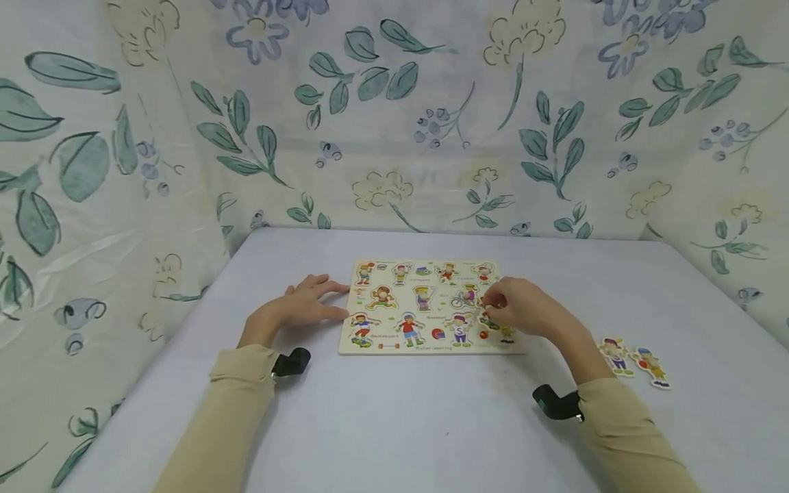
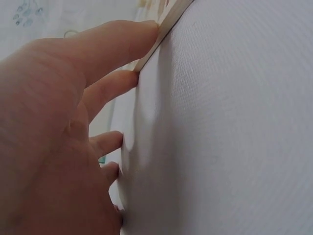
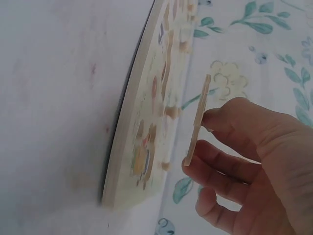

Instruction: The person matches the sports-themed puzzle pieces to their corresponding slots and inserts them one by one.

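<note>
Your right thumb and fingertips pinch a thin flat piece point(image 3: 197, 125); the right wrist view shows it edge-on, nearly parallel to the puzzle board point(image 1: 346, 341) and apart from it, above the board's right end. Its printed face cannot be read, and your right hand point(image 1: 527, 311) masks part of the board there. Your left hand point(image 1: 298, 305) grips nothing: fingers spread, thumb and forefinger tips touching the board's left edge. Risk, as judged: a fingertip hold lets the piece swivel or slip if one end meets the board first; lowered blind, it could catch on a neighbouring figure. Your left fingertips back the board against a leftward push only, so a rightward drag could slide it away from them. Past the board's right edge, toward you, lie two loose pieces, a figure in purple trousers point(image 1: 616, 357) and a blue-capped figure point(image 1: 651, 368). Your right forearm passes very close to the nearer one (contact cannot be told), so a low sweep of the right sleeve point(image 1: 629, 431) could shift either. A white tabletop point(image 1: 394, 418) lies under the board; floral cloth point(image 1: 431, 171) hangs behind it.
</note>
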`<state>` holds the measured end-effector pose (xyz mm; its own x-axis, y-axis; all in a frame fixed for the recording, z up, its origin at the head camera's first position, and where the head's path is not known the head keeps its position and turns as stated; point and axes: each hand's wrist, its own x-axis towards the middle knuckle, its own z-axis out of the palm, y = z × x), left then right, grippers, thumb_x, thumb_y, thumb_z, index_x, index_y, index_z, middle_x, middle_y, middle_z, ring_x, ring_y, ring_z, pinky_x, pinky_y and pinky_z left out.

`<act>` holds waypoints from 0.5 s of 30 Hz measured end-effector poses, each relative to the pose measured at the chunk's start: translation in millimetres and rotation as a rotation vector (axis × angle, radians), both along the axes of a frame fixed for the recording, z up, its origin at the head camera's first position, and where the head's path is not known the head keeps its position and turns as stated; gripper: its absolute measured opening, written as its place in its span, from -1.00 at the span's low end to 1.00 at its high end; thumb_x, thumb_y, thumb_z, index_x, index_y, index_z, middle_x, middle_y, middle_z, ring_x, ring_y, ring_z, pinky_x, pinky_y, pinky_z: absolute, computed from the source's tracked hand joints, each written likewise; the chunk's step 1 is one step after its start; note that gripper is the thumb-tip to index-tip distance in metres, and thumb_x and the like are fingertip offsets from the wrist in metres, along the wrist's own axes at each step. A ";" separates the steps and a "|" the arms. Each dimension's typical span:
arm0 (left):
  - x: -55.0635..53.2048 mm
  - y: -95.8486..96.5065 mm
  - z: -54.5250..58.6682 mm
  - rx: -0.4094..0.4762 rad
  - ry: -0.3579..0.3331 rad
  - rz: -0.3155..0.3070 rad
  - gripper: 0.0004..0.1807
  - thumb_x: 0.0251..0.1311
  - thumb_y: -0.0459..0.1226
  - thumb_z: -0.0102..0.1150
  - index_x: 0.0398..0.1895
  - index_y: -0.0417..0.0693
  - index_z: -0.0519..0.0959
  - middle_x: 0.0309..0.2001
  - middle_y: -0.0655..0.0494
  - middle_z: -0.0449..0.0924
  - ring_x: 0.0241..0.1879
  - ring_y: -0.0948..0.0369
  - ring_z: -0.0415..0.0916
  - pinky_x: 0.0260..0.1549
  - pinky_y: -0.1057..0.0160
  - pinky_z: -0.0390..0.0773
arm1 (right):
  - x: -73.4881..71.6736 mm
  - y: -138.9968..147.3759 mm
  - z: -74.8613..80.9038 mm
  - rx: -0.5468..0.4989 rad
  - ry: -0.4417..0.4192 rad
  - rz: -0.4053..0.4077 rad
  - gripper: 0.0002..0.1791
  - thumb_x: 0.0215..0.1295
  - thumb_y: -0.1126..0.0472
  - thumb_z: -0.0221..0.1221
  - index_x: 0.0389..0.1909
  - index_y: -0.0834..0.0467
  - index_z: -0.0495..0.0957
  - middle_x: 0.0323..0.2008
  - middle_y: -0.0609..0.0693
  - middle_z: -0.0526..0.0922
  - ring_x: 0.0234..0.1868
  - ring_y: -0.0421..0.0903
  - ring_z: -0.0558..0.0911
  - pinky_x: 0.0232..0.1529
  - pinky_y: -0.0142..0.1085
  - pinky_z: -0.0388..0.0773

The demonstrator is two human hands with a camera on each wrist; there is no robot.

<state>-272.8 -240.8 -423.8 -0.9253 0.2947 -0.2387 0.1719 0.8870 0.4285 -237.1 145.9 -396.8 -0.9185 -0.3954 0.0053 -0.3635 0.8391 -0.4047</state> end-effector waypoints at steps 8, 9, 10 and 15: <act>2.8 2.7 1.9 -0.008 0.001 0.022 -0.20 0.24 0.17 0.11 0.48 0.02 0.25 0.55 -0.28 -0.16 0.54 -0.22 -0.34 0.39 -0.39 -0.36 | -5.0 -25.6 0.5 -0.001 0.007 0.050 -0.88 0.28 0.26 0.19 -0.23 0.19 0.63 -0.37 -0.03 0.57 -0.33 -0.11 0.48 -0.32 -0.29 0.47; 2.7 3.1 1.7 -0.008 0.001 0.024 -0.20 0.24 0.16 0.11 0.48 0.03 0.25 0.55 -0.28 -0.16 0.54 -0.22 -0.33 0.39 -0.39 -0.36 | -5.1 -29.0 0.8 -0.004 0.005 0.053 -0.88 0.28 0.26 0.19 -0.22 0.19 0.64 -0.36 -0.03 0.57 -0.32 -0.10 0.48 -0.31 -0.28 0.47; 2.6 3.3 1.4 -0.008 0.001 0.025 -0.20 0.24 0.16 0.11 0.48 0.03 0.25 0.55 -0.28 -0.16 0.54 -0.22 -0.33 0.39 -0.39 -0.36 | -5.2 -32.6 1.0 -0.006 0.004 0.051 -0.88 0.28 0.25 0.20 -0.22 0.18 0.64 -0.35 -0.04 0.57 -0.31 -0.10 0.48 -0.30 -0.28 0.47; -0.7 2.9 -1.8 -0.008 0.003 0.027 -0.22 0.25 0.15 0.10 0.49 0.05 0.26 0.56 -0.25 -0.15 0.54 -0.19 -0.33 0.40 -0.37 -0.38 | -5.9 -49.8 1.3 -0.008 -0.003 0.054 -0.89 0.28 0.25 0.21 -0.23 0.17 0.64 -0.34 -0.04 0.60 -0.30 -0.10 0.50 -0.28 -0.28 0.50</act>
<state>-273.5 -237.9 -425.6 -0.9335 0.2679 -0.2382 0.1493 0.8945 0.4213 -242.9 96.1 -395.5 -0.8959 -0.4442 0.0061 -0.4069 0.8151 -0.4125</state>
